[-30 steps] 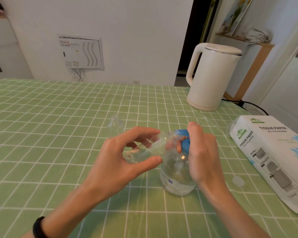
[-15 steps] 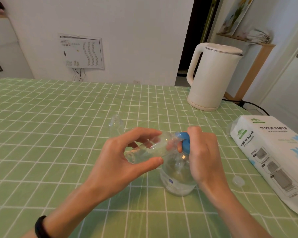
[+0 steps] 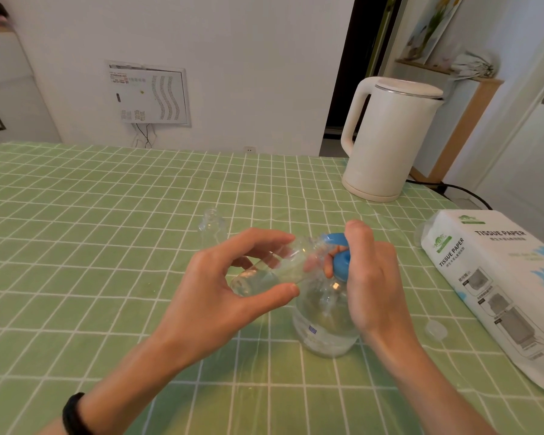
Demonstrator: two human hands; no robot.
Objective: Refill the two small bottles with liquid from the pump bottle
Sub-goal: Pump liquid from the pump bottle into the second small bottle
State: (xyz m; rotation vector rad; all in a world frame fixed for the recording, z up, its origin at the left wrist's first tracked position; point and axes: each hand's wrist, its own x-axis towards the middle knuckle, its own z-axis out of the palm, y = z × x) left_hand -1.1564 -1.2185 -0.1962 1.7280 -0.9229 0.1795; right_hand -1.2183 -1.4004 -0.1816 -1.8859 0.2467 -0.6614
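Two small bottles in play. One small clear bottle (image 3: 269, 271) is tilted nearly flat, pinched between thumb and fingers of the left hand (image 3: 230, 287), mouth pressed up against the blue nozzle of the pump bottle (image 3: 325, 318). Pump bottle stands upright on the green checked worktop (image 3: 91, 246), liquid low in its base. Right hand (image 3: 369, 277) wraps the blue pump head (image 3: 339, 259), forefinger on top. Second small bottle (image 3: 212, 226) stands uncapped just behind the left hand, apart from the pump bottle. Small clear cap (image 3: 436, 329) lies right of the pump bottle; tissue paper pack (image 3: 496, 287) further right. White kettle (image 3: 387, 139) well behind.
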